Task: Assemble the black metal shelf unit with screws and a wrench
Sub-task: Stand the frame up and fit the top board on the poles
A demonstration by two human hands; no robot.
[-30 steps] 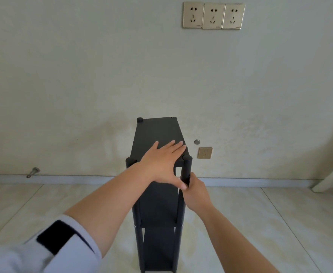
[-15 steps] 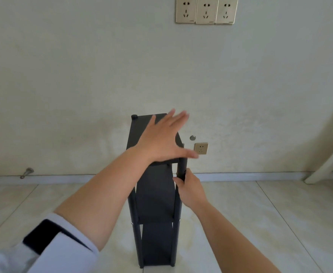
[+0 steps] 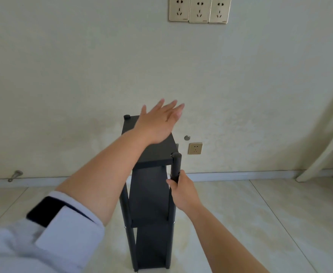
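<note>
Left hand [image 3: 157, 123] is reaching forward flat, palm down, fingers straight and slightly spread; can't tell if it's touching anything. Left forearm is running diagonally up from a rolled pale sleeve [image 3: 49, 231]. Right hand [image 3: 183, 189] is gripping a black post [image 3: 176, 166], fingers curled round it, arm extended from lower right.

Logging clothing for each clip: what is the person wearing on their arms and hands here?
Both hands are bare: the left hand and right hand show no gloves, rings or watch. The left arm has a pale, whitish sleeve pushed up past the elbow, with a black patch on it. The right forearm is bare; no sleeve shows.
</note>
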